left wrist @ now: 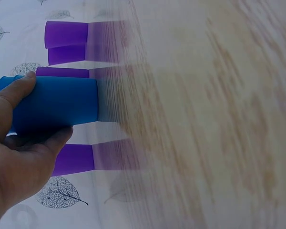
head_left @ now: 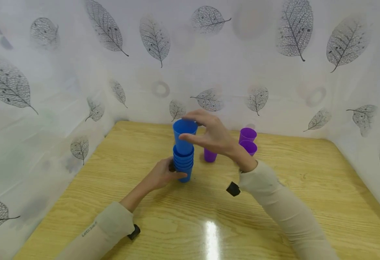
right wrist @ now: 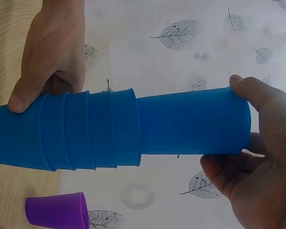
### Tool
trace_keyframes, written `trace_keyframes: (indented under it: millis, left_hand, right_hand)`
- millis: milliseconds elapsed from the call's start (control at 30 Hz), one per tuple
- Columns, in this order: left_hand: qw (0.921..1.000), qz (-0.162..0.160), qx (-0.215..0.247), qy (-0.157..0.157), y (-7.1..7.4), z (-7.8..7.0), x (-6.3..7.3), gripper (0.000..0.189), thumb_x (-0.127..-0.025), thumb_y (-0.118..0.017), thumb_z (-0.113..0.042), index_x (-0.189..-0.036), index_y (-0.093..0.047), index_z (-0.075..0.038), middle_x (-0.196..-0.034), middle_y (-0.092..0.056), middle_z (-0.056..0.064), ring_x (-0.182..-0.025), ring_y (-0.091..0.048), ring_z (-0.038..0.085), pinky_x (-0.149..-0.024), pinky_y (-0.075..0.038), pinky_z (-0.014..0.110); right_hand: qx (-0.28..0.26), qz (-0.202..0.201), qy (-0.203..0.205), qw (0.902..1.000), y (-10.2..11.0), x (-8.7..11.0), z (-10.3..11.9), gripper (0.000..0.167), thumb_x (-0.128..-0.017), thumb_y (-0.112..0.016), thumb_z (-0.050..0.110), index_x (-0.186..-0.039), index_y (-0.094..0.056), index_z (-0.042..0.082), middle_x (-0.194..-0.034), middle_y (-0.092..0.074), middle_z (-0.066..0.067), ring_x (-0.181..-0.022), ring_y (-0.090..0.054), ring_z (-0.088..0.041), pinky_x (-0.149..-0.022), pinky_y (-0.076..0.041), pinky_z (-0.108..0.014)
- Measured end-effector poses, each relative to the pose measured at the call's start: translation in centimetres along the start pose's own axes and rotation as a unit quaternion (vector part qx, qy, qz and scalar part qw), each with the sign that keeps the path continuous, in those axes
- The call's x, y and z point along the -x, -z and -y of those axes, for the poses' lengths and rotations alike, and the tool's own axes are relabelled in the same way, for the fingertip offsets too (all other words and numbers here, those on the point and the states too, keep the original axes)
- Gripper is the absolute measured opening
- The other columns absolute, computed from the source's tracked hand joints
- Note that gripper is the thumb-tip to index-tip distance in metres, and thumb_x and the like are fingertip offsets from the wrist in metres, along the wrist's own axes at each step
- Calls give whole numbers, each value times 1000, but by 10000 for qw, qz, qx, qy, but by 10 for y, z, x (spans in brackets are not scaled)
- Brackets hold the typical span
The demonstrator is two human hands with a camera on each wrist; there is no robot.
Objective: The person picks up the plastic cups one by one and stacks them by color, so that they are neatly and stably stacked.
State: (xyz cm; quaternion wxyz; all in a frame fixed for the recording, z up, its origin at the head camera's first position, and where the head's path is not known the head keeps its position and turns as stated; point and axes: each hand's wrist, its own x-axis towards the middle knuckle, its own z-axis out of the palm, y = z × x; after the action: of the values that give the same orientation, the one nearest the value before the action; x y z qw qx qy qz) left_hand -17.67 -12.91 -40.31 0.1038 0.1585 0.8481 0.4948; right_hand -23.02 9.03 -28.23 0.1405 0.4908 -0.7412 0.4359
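Note:
My left hand point(head_left: 164, 175) grips the lower part of an upright stack of nested blue cups point(head_left: 184, 162). In the left wrist view its thumb and fingers lie on both sides of the bottom blue cup point(left wrist: 62, 100). My right hand point(head_left: 212, 133) holds one more blue cup point(head_left: 184, 135) near its rim, thumb on one side and fingers on the other. This cup's lower end sits inside the top of the stack, while most of its wall stands out above, as the right wrist view shows at the upper cup point(right wrist: 193, 121).
A purple cup point(head_left: 210, 155) stands just right of the stack. Two more, a rear purple cup point(head_left: 248, 133) and a front purple cup point(head_left: 249, 147), stand behind my right wrist. The left wrist view shows another purple cup point(left wrist: 76, 160). Leaf-printed cloth point(head_left: 157, 83) surrounds the wooden table point(head_left: 164, 224).

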Motion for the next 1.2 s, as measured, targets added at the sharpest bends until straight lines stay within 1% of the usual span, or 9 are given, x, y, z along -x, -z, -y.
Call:
trace_keyframes:
  millis: [100,267,433,633,700,833,967,1033,1200]
  left_hand:
    - [10000,-6,-5,3,0,0,0,64,-97,-75,-21,-148,-45,3,-141,-59,23,-129,-59,38,-109,-47,55]
    - [9999,-10,18,104,0,-1,1,65,-97,-75,-21,-149,-44,4,-141,-59,23,-130,-58,38,-109,-47,55]
    - [9998,-34,1,192,-1,-2,0,66,-97,-75,-21,-149,-44,4,-141,-59,23,-130,-58,38,-109,-47,56]
    - [9999,-72,18,122,-2,-2,-1,64,-95,-77,-20,-146,-47,4,-138,-61,22,-128,-60,37,-108,-48,54]
    - [9999,-88,41,118,-2,-2,0,64,-95,-77,-19,-146,-48,4,-137,-62,21,-127,-60,37,-108,-48,54]
    - [9998,-124,39,155,-1,-2,1,64,-95,-77,-20,-146,-47,4,-138,-61,21,-128,-59,37,-109,-48,54]
    - [9998,-146,12,166,-1,-2,0,64,-95,-78,-20,-146,-48,4,-138,-61,21,-129,-59,38,-109,-47,54]
    - [9997,-175,-28,174,-2,-2,-1,64,-94,-78,-20,-145,-49,4,-138,-62,21,-128,-60,38,-109,-47,55]
    - [9992,-279,-94,283,-5,-2,-1,64,-94,-78,-20,-145,-49,6,-137,-62,22,-126,-61,38,-108,-49,54]
  right_hand:
    - [12,54,-56,10000,-3,0,-2,54,-84,-84,9,-132,-64,-7,-128,-66,-17,-105,-65,-24,-88,-57,-36]
    - [8,134,-168,9998,-6,2,-3,54,-86,-84,11,-134,-63,-6,-131,-65,-18,-108,-65,-24,-91,-57,-36]
    - [2,171,-145,9997,-7,5,-4,55,-87,-84,11,-135,-62,-5,-134,-64,-18,-110,-66,-25,-92,-57,-36]
    - [-200,180,-62,9996,-8,14,-9,53,-87,-83,6,-134,-63,-5,-133,-65,-16,-113,-63,-27,-91,-58,-46]
    - [-219,181,-139,9995,-8,18,-10,51,-88,-82,6,-134,-63,-4,-132,-65,-16,-114,-62,-25,-90,-58,-45]
    - [-106,143,-357,9992,-5,26,-8,46,-90,-79,7,-133,-65,-3,-130,-66,-15,-112,-63,-24,-90,-58,-37]
    - [-190,26,-420,9989,-4,34,-7,44,-91,-78,4,-132,-65,-3,-125,-67,-15,-110,-64,-25,-89,-60,-38]
    - [-271,-57,-457,9986,-3,39,-8,44,-90,-77,1,-132,-65,-4,-124,-68,-15,-110,-65,-25,-88,-60,-42]
    - [-296,-207,-849,9957,-1,54,-7,44,-91,-77,2,-133,-64,-2,-125,-68,-15,-105,-67,-26,-89,-59,-46]
